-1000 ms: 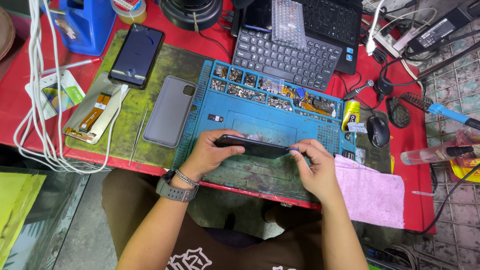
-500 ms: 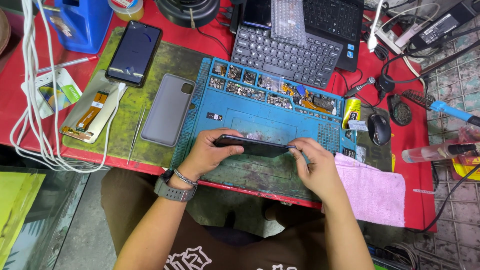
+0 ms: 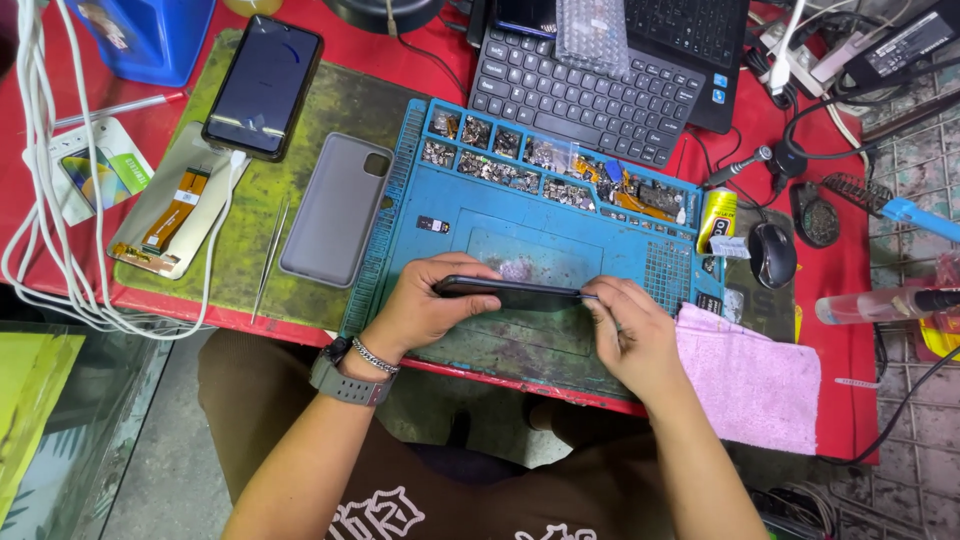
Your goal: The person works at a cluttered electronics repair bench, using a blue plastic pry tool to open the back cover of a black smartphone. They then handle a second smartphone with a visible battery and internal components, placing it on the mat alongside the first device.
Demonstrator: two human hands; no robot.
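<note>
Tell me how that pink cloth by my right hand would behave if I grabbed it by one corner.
The pink cloth lies flat and slightly rumpled on the red table, so it would probably hang limp and fold rather than hold its shape. It looks thin, so likely light. Its soft weave suggests it would drag, not slide, when pushed by the right hand.

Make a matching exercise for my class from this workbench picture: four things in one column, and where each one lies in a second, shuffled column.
Things:
1. dark phone
2. grey phone case
3. pink cloth
4. computer mouse

Places:
A. on the green mat, left of the blue repair mat
B. right of the blue repair mat, beside a yellow tube
C. held on edge between both hands over the blue repair mat
D. at the table's near edge, right of the right hand

Pairs: 1-C, 2-A, 3-D, 4-B
</note>
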